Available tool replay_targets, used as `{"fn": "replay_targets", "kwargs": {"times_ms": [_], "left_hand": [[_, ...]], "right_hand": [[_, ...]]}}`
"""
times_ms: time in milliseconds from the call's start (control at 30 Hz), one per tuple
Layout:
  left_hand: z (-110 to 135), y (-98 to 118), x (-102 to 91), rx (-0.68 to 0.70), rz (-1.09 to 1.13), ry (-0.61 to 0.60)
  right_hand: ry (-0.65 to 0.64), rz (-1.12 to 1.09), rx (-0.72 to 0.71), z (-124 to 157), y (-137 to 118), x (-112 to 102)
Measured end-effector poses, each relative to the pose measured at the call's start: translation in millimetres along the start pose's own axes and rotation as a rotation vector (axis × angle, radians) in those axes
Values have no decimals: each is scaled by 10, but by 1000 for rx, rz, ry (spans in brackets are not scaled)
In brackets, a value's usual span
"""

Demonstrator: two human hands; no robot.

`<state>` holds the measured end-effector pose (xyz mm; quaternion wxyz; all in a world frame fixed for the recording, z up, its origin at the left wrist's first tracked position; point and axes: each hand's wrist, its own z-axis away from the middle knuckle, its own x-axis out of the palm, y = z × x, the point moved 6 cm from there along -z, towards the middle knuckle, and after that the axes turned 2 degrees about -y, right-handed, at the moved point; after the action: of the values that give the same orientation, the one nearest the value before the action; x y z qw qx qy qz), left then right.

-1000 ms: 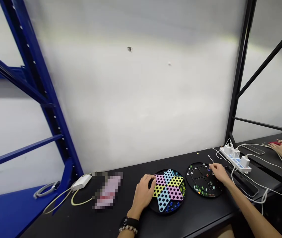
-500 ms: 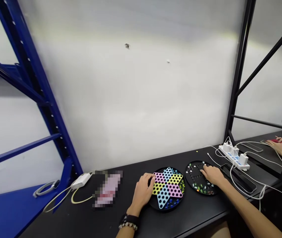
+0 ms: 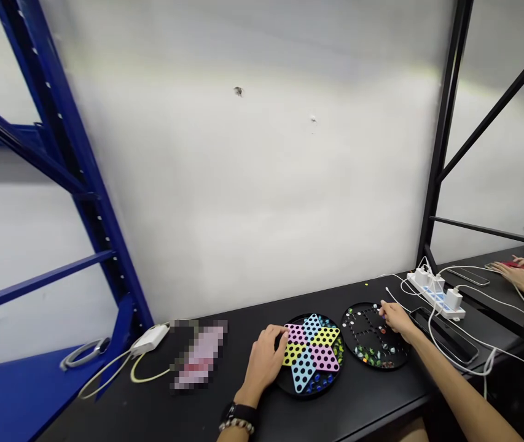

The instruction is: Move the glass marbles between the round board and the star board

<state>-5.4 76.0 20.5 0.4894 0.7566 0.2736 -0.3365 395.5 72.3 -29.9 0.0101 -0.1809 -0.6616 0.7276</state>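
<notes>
A round Chinese checkers board with a pink, blue and yellow star lies on the black table, with coloured marbles in the compartments around the star. My left hand is at its left edge, fingers bent and thumb near the rim, holding it. To the right lies a round black tray with loose marbles, green and white ones mostly along its front, and a few near the back. Over its back right part is my right hand, thumb and fingers pinched together. What is between those fingertips is too small to make out.
A white power strip with plugs and cables stands at the back right, beside a dark phone-like device. Another person's hands are at the far right. A white adapter and a blurred pink packet lie left.
My right hand has lifted slightly and drawn its fingers into a pinch, showing more of the tray's marbles. The left hand stays at the board's edge. The view has shifted a little.
</notes>
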Motion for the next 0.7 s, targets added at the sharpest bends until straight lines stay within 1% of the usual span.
{"fn": "replay_targets", "kwargs": {"times_ms": [67, 200, 233, 267, 333, 400, 467, 533, 600, 633, 700], "left_hand": [[0, -1, -1, -1, -5, 3], [-6, 6, 0, -2, -12, 3], [-7, 7, 3, -4, -14, -2], [-9, 7, 6, -4, -16, -6], [-9, 9, 8, 0, -16, -11], [-6, 14, 4, 7, -14, -11], [0, 17, -3, 8, -14, -8], [4, 17, -4, 4, -16, -7], [4, 15, 1, 1, -19, -8], [2, 13, 4, 2, -20, -8], [-3, 11, 9, 8, -20, -2]], "right_hand": [[-29, -140, 50, 18, -6, -3], [-181, -703, 196, 128, -70, 84], [-206, -816, 232, 160, -90, 112], [-214, -878, 256, 186, -106, 132], [-207, -910, 264, 210, -127, 160], [-198, -853, 234, 197, -129, 176], [-149, -696, 196, 158, -92, 151], [-71, -420, 136, 118, -45, 75], [-17, -75, 18, 102, -41, -17], [-16, 93, -46, 110, -48, -49], [-60, 369, -142, 156, -41, -89]]}}
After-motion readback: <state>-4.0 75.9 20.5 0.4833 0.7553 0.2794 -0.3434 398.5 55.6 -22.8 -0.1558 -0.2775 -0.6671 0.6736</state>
